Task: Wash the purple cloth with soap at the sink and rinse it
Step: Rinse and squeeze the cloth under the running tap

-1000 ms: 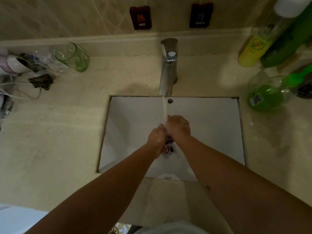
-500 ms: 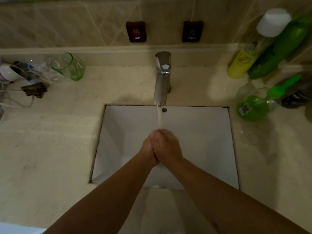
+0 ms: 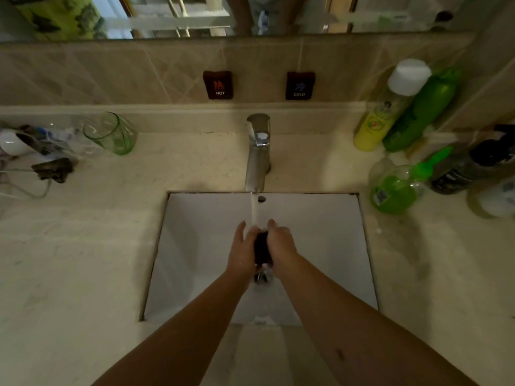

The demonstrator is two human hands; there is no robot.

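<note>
A single wide-angle view from the person's head looks forward and steeply down onto the white sink (image 3: pixel 320 246), from close above, with both forearms reaching in from the bottom edge. The faucet (image 3: pixel 257 151) stands near the middle. The table (image 3: pixel 83 246) bends outward at both sides, and what seems to be a mirror's lower edge (image 3: pixel 167 23) crosses the top.

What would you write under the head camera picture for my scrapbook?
Two hands, left hand and right hand, squeeze a dark cloth under the running tap over the white sink.
</note>
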